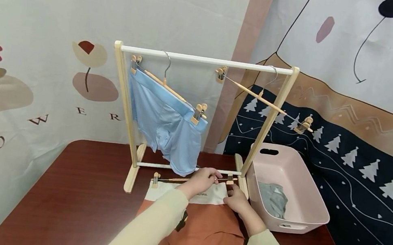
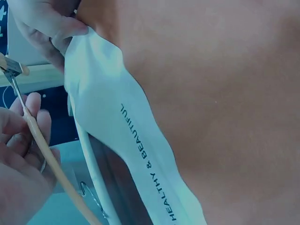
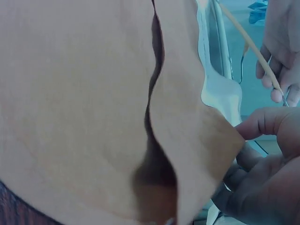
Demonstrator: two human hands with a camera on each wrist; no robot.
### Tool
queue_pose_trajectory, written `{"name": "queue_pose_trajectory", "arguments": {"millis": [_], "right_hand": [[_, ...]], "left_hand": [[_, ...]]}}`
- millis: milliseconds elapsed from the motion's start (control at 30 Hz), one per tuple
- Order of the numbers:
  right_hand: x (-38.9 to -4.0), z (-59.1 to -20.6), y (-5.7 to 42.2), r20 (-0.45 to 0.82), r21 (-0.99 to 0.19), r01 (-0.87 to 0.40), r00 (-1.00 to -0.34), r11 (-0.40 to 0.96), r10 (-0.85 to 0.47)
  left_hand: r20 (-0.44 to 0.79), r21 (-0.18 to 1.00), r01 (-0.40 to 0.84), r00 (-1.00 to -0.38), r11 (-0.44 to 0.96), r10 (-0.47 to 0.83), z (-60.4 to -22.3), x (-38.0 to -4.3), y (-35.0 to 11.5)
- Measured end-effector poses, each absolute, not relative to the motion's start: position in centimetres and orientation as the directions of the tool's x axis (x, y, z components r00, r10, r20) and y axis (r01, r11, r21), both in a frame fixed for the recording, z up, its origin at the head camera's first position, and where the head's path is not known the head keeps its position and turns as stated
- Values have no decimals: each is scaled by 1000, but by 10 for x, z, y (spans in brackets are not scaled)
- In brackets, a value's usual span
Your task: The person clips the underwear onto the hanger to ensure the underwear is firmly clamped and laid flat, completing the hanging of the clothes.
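Observation:
Orange shorts with a white waistband lettered "HEALTHY & BEAUTIFUL" lie spread at the table's front. A wooden clip hanger lies along the waistband, its left clip at the left corner. My left hand holds the hanger close to its right clip, which stands apart from the cloth in the left wrist view. My right hand pinches the waistband's right corner between thumb and fingers, as the right wrist view shows with the thumb on the cloth.
Behind my hands stands a garment rack. Light blue shorts hang there from one clip hanger; a bare clip hanger hangs at its right. A pink basket holding grey cloth stands right of the rack on the brown table.

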State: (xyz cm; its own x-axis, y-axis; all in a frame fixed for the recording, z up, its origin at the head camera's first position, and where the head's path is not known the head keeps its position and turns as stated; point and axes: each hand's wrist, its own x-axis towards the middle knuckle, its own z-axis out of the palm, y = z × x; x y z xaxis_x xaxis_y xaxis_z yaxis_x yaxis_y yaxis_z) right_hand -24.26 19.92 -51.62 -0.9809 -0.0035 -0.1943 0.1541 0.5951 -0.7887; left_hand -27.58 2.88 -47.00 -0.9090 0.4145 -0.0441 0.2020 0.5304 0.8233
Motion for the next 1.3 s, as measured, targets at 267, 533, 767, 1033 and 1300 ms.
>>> {"name": "queue_pose_trajectory", "arguments": {"millis": [267,533,767,1033,1300], "right_hand": [[-241,-514,196,-150,-835,123,-989,537,-7],[-239,-512,193,-143,-861,122,-990,494,-6],[-238,-510,197,-109,-890,102,-994,445,9],[-235,-506,201,-61,-933,55,-998,355,-5],[-231,-503,202,-46,-931,49,-999,361,18]], "left_hand": [[-56,808,168,-933,565,357,-449,-273,33],[-83,867,115,-926,485,367,-441,-276,38],[-120,902,53,-922,429,367,-444,-281,38],[-207,910,-48,-913,413,351,-439,-279,41],[-231,941,-104,-892,321,388,-440,-278,41]]}}
